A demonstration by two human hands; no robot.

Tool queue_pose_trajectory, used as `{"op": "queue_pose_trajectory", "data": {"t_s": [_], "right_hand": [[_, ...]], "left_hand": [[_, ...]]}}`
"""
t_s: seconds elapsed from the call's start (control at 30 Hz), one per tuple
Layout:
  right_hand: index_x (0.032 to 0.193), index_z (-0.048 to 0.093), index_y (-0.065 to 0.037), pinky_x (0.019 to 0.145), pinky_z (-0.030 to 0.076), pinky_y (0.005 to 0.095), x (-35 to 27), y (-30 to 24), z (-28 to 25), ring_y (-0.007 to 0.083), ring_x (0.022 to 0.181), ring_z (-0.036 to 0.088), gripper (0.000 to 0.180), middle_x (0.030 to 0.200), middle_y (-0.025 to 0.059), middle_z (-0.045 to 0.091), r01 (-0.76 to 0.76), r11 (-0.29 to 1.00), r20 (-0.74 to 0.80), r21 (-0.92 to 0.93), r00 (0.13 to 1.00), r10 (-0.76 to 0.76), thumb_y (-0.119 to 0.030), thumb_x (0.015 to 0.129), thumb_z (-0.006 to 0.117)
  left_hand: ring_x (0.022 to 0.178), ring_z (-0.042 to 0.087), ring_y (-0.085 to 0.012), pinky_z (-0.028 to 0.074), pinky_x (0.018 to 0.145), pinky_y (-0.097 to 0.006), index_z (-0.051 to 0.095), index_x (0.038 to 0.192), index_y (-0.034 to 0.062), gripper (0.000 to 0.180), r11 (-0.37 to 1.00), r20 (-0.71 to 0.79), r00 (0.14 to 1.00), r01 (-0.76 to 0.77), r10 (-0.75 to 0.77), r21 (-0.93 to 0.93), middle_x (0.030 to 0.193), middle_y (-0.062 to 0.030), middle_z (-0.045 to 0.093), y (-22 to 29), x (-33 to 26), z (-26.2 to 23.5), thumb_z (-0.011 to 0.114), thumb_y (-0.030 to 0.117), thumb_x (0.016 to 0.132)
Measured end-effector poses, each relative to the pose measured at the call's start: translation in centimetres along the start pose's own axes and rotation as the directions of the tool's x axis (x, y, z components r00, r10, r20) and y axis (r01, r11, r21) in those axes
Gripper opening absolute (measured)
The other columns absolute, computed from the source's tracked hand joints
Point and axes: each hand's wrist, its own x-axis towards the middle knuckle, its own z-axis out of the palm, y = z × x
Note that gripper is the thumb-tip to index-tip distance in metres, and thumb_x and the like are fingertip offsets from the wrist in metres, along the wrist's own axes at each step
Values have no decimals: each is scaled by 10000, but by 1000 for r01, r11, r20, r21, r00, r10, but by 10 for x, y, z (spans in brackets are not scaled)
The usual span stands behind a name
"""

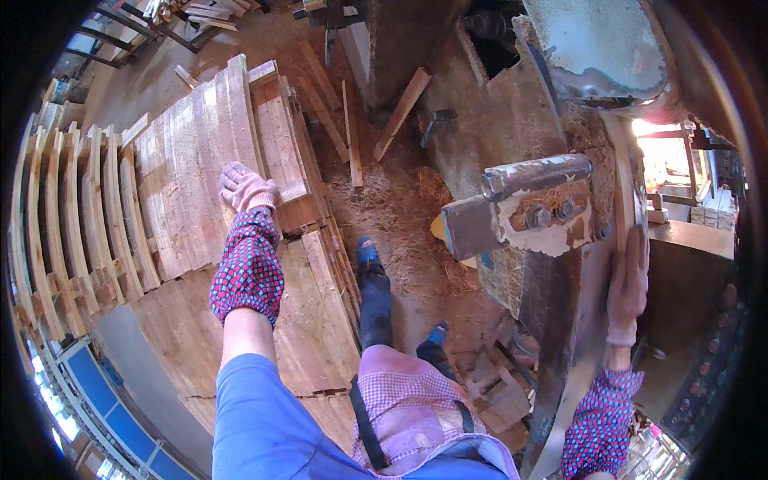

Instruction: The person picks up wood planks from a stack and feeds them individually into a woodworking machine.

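Note:
In a pale pink work glove, my left hand (246, 187) rests on top of a stack of wooden boards (178, 176). Its fingers lie spread over the surface, next to a long narrow board (245, 120) near the stack's right side. My right hand (628, 288), gloved too and a little blurred, reaches along the metal edge of a large worn machine (544, 328). Its fingers are stretched out, and I see nothing held in it. A bolted metal bracket (552, 212) juts from the machine to the left of that hand.
Curved wooden slats (96, 216) stand at the far left. Loose wood strips (402, 112) and sawdust lie on the floor (392, 200) between stack and machine. Offcuts (500, 392) are heaped by my feet. A blue-panelled frame (108, 400) is at lower left.

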Motion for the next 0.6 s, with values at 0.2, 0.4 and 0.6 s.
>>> {"op": "queue_pose_trajectory", "data": {"t_s": [0.2,0.4,0.6], "right_hand": [[1363,524,14,1072,415,383,15,-41,-15,277,1285,519,403,1390,162,551,9,936,-159,352,986,50,3,964,465],[1390,513,14,1037,448,332,-98,-194,-54,225,1219,570,501,1346,128,593,-483,134,496,866,862,-100,-16,903,629],[1461,345,47,1085,413,403,-181,-193,-99,432,1355,414,826,1443,310,415,-102,390,241,915,913,-328,-277,816,746]], "left_hand": [[1122,606,-325,504,955,-404,449,1266,-43,515,840,69,993,-46,98,-540,1188,-264,574,-4,-42,-34,616,191,840],[889,658,-250,563,802,-364,592,1070,-21,306,-294,-80,862,82,501,-952,1002,-144,645,-66,-234,-99,511,75,791],[1018,640,-254,554,876,-369,383,1405,50,618,-648,46,827,473,561,-597,1172,-143,613,-43,-494,-197,611,86,832]]}}
